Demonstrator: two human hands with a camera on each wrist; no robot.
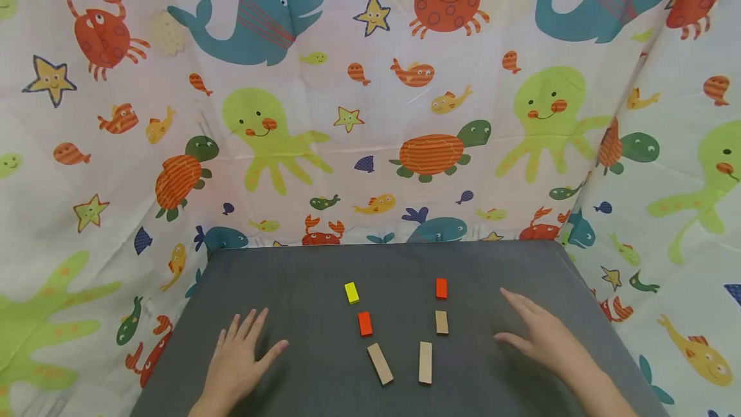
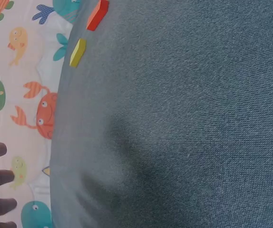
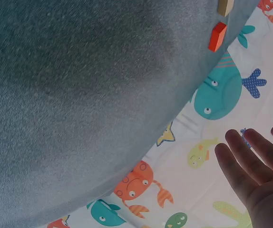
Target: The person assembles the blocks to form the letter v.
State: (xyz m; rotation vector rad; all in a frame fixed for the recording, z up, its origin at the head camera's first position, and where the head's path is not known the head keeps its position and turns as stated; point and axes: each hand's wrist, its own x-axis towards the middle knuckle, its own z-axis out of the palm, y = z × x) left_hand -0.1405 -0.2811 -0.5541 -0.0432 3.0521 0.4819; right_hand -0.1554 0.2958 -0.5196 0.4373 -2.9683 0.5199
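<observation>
While the left hand [image 1: 234,362] and the right hand [image 1: 544,336] are being held open over the gray table [image 1: 315,369], with fingers spread, nothing is being gripped or touched by either. Twelve o'clock is being counted as the far edge, and the middle of the block group as the clock's middle. By that clock, the left hand is being seen near nine and the right hand near three, both outside the group. Nearer in, six blocks are being shown: a yellow block [image 1: 352,293] at ten, a red block [image 1: 365,324] at nine, a tilted long block [image 1: 380,364] at seven, a straight long block [image 1: 425,363] at five, a small wooden block [image 1: 442,322] at three and another red block [image 1: 442,288] at two.

If a hand is being swept in too low, a block could be getting bumped. Because the blocks are being spaced so near, a neighbor might be getting knocked by a wide thumb.

On the tabletop, thin woven lines are being shown, and soft shadows are being cast. From ten to two, past the far edge, a creased white cloth [image 1: 347,50] with sea animals is being hung.
</observation>
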